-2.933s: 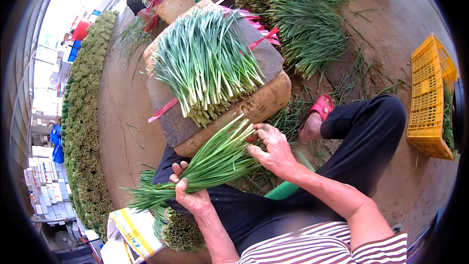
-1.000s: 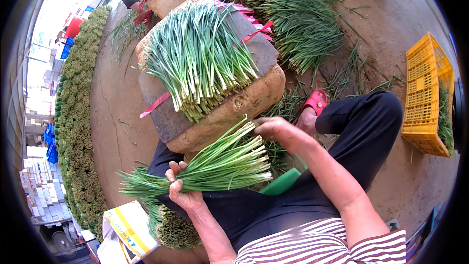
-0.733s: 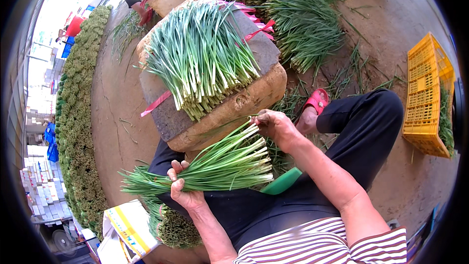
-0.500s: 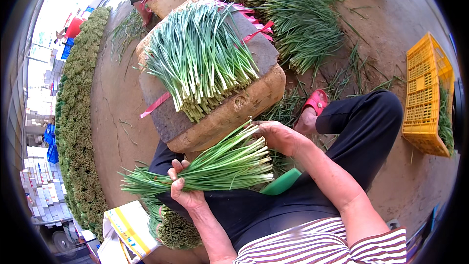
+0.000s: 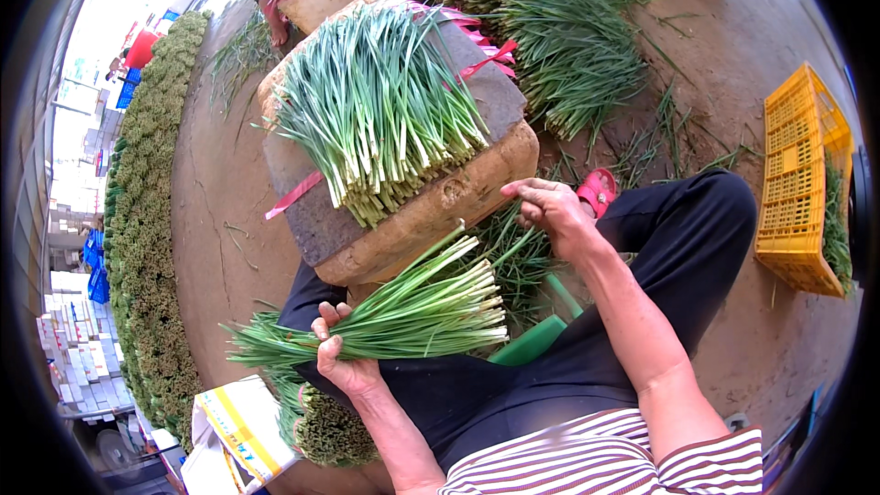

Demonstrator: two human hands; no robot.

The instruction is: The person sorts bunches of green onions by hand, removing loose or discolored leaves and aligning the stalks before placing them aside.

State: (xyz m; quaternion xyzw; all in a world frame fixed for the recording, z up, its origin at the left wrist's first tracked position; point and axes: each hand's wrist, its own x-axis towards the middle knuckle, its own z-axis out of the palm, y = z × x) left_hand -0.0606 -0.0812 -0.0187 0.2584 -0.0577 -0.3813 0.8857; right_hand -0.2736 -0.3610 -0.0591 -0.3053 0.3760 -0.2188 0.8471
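Note:
A loose bunch of garlic chives [image 5: 417, 312], with pale cut ends toward the right, lies across my lap. My left hand [image 5: 341, 348] is closed around its leafy part, thumb and fingers wrapped over the stems. Off to the right of the pale ends, my right hand [image 5: 555, 213] is raised near the block's front corner. Its fingers are curled and pinched together; whatever they hold is too small to make out. In front of me, a larger heap of garlic chives [image 5: 380, 110] rests on a worn, grey-topped block [image 5: 458, 206], stem ends facing me.
Pink ribbons [image 5: 486, 60] lie on the block. Beyond it is a big pile of chives [image 5: 568, 37] on the floor. A yellow crate [image 5: 797, 165] stands at right. Tied bundles [image 5: 156, 238] line the left; a white carton [image 5: 243, 431] sits near my left leg. Another person's hand [image 5: 278, 26] shows at the top.
My right hand has moved away from the pale stem ends, up and to the right. My left hand keeps its hold on the bunch, almost unmoved.

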